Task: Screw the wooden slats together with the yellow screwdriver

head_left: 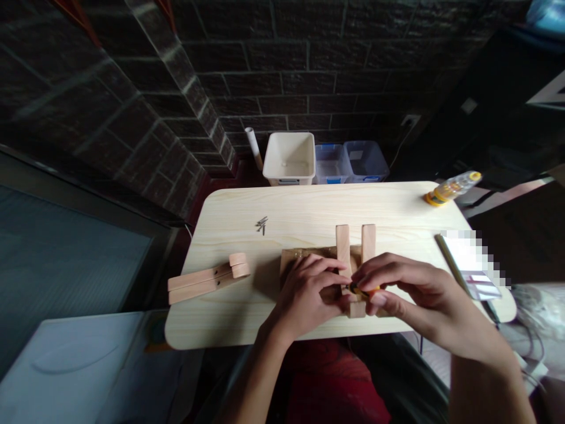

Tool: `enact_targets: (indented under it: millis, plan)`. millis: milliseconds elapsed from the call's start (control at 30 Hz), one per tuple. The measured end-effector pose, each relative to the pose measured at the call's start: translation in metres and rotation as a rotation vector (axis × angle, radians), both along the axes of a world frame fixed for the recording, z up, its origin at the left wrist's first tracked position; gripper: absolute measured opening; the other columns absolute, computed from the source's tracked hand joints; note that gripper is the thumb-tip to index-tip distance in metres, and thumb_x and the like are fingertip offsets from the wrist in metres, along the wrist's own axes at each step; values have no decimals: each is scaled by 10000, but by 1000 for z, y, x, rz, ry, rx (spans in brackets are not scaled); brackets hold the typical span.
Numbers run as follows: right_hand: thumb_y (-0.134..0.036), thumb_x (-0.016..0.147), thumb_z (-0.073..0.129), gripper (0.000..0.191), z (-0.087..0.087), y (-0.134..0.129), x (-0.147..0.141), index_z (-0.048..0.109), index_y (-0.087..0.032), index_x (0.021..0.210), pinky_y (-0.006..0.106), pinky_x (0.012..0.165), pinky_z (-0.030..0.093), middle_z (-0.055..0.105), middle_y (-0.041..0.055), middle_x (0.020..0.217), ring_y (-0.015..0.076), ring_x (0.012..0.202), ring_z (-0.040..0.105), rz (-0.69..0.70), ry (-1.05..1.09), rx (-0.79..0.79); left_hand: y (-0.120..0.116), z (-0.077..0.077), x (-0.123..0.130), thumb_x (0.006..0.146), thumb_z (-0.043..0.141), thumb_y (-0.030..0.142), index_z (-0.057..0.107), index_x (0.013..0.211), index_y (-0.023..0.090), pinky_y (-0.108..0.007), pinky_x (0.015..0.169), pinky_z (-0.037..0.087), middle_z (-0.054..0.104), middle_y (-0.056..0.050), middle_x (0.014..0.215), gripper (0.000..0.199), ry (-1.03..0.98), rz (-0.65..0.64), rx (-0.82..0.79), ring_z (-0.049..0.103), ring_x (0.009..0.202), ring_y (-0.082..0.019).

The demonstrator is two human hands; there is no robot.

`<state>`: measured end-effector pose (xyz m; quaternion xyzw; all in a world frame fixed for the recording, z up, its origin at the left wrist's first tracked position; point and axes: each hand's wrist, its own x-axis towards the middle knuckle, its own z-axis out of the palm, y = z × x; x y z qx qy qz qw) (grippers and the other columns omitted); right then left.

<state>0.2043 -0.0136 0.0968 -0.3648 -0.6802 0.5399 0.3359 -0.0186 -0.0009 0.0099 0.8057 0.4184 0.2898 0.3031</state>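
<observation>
At the left of the pale tabletop (pixel 309 206) lies a wooden piece (pixel 200 284): two long, smooth, light-tan slats side by side, dark spots near their right end, where short rounded blocks sit. Right of it, farther back, is a small loose heap of dark screws (pixel 262 225). Near the middle rests a brown block (pixel 288 254), its far edge shiny. The left hand (pixel 311 294) lies over it, fingers stretched out toward the wood; whether it grips anything, I cannot tell. Beside those fingertips is the left strip (pixel 342 242), plain and pinkish tan with square-cut ends, extending past the block's far edge. A short wooden block (pixel 357 310) shows at the near side. The small yellow-and-black screwdriver (pixel 364 291) points left toward the wood, pinched between the thumb and fingers of the right hand (pixel 410 288). The matching right strip (pixel 368 242) lies roughly parallel, partly behind this hand.
</observation>
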Motion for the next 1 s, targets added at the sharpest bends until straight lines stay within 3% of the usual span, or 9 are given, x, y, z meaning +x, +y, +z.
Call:
enact_targets:
  millis: [133,233,400,667,900,1000]
  plan:
    - [-189,1054,630,232,0,-2,3,769,-302,1201,268,906,611,778,67,1236,197,1123,742,20,-5,17,0,0,-1,853,840,329,799,1059,287,-450,1018,484,769,1,1269,215,-5,-4,-5,645,1153,-255]
    - [-181,1076,585,271,2,-3,5,748,-311,1248,268,957,593,785,51,1178,192,1147,731,41,-6,19,0,0,-1,856,837,331,800,1064,284,-458,1032,477,766,1,1282,216,0,-5,-13,641,1168,-259]
    - [-183,1078,577,261,3,-4,6,737,-302,1247,293,820,620,752,72,1213,175,928,745,65,-3,-75,0,1,-1,867,828,354,806,1001,288,-468,1045,471,763,10,1294,151,5,-6,-23,645,1170,-260]
    - [-207,1066,600,219,2,-4,7,734,-288,1219,267,712,606,711,93,1235,196,970,711,34,16,-106,0,2,-1,856,838,350,805,1018,294,-459,1030,489,762,-3,1301,174,25,-6,-11,655,1164,-260]
    - [-176,1013,694,220,4,-3,8,728,-305,1189,293,937,547,706,54,1184,194,1117,679,82,-39,-30,0,2,-1,849,823,269,809,998,304,-457,1031,483,761,10,1293,154,20,-9,-10,645,1170,-259]
    - [-178,1016,689,196,2,-2,5,712,-293,1173,302,895,554,680,60,1176,201,1088,673,82,-23,-46,0,1,-1,854,825,292,807,993,301,-453,1033,477,762,15,1288,140,15,-13,-12,642,1170,-258]
